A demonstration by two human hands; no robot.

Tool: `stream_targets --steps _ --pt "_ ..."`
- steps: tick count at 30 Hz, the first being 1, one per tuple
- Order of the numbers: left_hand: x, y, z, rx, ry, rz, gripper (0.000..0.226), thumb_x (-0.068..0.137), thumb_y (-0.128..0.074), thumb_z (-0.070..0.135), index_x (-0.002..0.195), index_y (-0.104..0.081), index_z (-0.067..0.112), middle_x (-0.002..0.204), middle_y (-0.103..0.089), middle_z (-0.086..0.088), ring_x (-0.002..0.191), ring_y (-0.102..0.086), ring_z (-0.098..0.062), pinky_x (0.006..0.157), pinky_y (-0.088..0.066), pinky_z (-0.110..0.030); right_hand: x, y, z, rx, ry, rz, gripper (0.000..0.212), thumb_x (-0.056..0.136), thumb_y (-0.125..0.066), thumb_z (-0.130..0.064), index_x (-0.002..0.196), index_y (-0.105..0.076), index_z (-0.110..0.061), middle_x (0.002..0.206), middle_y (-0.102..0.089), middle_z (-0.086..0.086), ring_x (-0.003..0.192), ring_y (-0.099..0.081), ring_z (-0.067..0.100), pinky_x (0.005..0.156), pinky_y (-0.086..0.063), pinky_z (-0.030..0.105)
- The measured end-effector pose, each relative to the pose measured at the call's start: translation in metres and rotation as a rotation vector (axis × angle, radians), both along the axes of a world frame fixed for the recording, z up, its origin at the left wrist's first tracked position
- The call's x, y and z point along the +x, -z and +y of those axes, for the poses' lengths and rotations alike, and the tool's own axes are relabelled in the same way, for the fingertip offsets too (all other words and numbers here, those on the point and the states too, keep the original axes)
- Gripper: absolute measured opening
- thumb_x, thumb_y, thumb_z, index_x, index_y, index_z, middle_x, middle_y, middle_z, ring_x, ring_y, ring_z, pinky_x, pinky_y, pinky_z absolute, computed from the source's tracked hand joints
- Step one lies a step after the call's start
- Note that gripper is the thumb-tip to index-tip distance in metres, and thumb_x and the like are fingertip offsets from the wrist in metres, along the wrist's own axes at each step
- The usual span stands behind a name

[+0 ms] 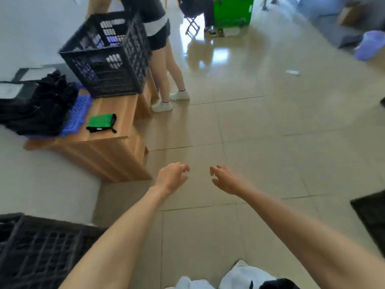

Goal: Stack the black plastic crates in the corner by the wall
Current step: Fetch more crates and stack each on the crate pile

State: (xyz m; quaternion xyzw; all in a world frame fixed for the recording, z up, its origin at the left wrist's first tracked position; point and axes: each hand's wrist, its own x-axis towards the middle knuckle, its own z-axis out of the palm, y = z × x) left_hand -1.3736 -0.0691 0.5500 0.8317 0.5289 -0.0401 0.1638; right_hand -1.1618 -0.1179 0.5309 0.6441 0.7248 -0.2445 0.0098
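A black plastic crate [108, 57] stands tilted on a low wooden bench [116, 147] at the upper left, by the white wall. Another black crate [39, 251] sits at the bottom left corner, against the wall, seen from above. A dark edge, perhaps a third crate [373, 217], shows at the right border. My left hand [173, 177] and my right hand [224, 179] reach forward over the bare tiled floor, close together, fingers loosely curled, holding nothing.
A person [164, 65] in white shoes stands beside the bench. On the bench lie a green pouch [102, 123], a blue plastic tray [77, 115] and black bundles [35, 105]. A green box [233, 11], folding stool and purple bucket [369, 45] stand farther off.
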Motion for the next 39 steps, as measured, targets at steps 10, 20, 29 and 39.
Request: stream_targets --steps 10,20,29,39 --pt "0.329 0.030 0.062 -0.088 0.565 0.069 0.028 0.092 -0.060 0.030 0.119 -0.061 0.025 0.119 -0.063 0.004 0.110 -0.061 -0.021 0.081 -0.045 -0.029 0.299 0.026 -0.062 -0.052 0.603 -0.069 0.031 0.093 -0.047 -0.026 0.122 -0.053 -0.019 0.127 -0.058 0.002 0.116 -0.055 0.026 0.086 -0.045 0.035" --pt "0.670 0.042 0.048 -0.073 1.099 0.094 0.025 0.091 -0.062 0.029 0.115 -0.064 0.026 0.112 -0.066 0.007 0.106 -0.062 -0.018 0.078 -0.044 -0.028 0.523 0.024 -0.156 -0.061 1.260 0.026 0.021 0.091 -0.045 -0.021 0.109 -0.055 -0.018 0.119 -0.059 0.002 0.108 -0.056 0.027 0.072 -0.040 0.034" --pt "0.921 0.087 -0.085 -0.075 1.421 0.166 0.024 0.092 -0.059 0.032 0.116 -0.061 0.030 0.113 -0.064 0.010 0.106 -0.060 -0.014 0.076 -0.038 -0.027 0.677 0.093 -0.294 -0.170 1.660 0.153 0.011 0.090 -0.044 -0.017 0.096 -0.053 -0.020 0.107 -0.063 0.001 0.100 -0.059 0.025 0.078 -0.045 0.036" --pt "1.184 0.136 -0.217 -0.047 1.573 0.176 0.027 0.092 -0.060 0.027 0.119 -0.063 0.023 0.116 -0.065 0.002 0.107 -0.061 -0.022 0.086 -0.048 -0.038 0.850 0.151 -0.397 -0.194 1.960 0.392 0.021 0.094 -0.050 -0.040 0.102 -0.058 -0.022 0.101 -0.066 -0.003 0.086 -0.059 0.016 0.068 -0.041 0.029"
